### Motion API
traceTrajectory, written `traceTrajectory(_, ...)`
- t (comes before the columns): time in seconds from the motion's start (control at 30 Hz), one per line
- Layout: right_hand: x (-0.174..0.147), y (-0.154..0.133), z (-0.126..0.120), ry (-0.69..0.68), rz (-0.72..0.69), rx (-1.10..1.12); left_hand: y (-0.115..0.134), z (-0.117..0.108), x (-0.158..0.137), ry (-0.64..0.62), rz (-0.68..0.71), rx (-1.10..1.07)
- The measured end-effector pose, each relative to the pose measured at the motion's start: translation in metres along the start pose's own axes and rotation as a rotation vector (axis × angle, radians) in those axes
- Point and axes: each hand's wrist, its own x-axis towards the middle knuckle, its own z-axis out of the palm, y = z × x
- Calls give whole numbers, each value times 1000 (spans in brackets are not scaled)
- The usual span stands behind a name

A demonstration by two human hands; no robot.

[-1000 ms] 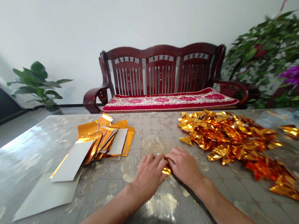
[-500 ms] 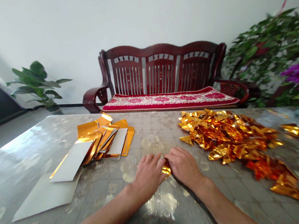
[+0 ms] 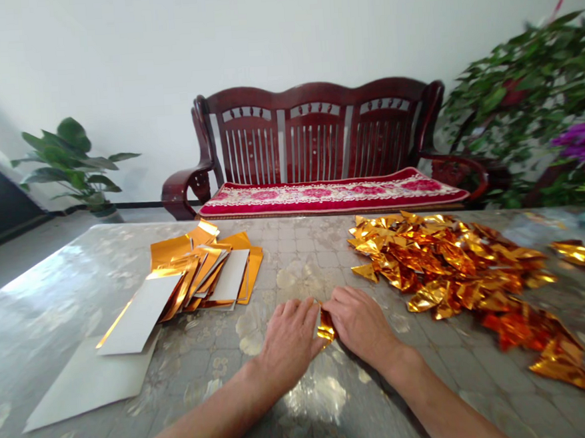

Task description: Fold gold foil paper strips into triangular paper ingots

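Observation:
Between my hands, on the table, is a small piece of gold foil paper (image 3: 326, 328), partly folded. My left hand (image 3: 291, 339) is closed on its left side, fingertips pressed down at the far edge and thumb near the front. On the right side my right hand (image 3: 357, 321) grips the same paper, its fingers curled together. Both hands cover most of the piece, so its full shape is hidden. To the left lies a loose stack of gold foil paper sheets (image 3: 191, 279), some with the white back up. A heap of folded gold foil pieces (image 3: 440, 255) spreads to the right.
The table (image 3: 193, 379) has a clear, shiny patterned cover. A larger pale sheet (image 3: 93, 380) lies at the left. Crumpled clear plastic (image 3: 538, 226) sits at the far right. Beyond the table are a wooden bench (image 3: 317, 137) and potted plants (image 3: 75, 161).
My left fingers have shifted slightly on the foil paper, and a little more of its gold side shows between the hands. The stack and the heap look the same.

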Motion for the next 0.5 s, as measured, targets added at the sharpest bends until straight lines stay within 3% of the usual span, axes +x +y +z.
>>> traceTrajectory(0.2, -1, -1, 0, -4, 24, -6, 6, -10, -5, 52, 28, 39)
traceTrajectory(0.37, -1, -1, 0, -41, 37, 14, 8, -17, -9, -56, 196, 7)
traceTrajectory(0.5, -1, 1, 0, -44, 28, 13, 5, -12, -9, -36, 223, -3)
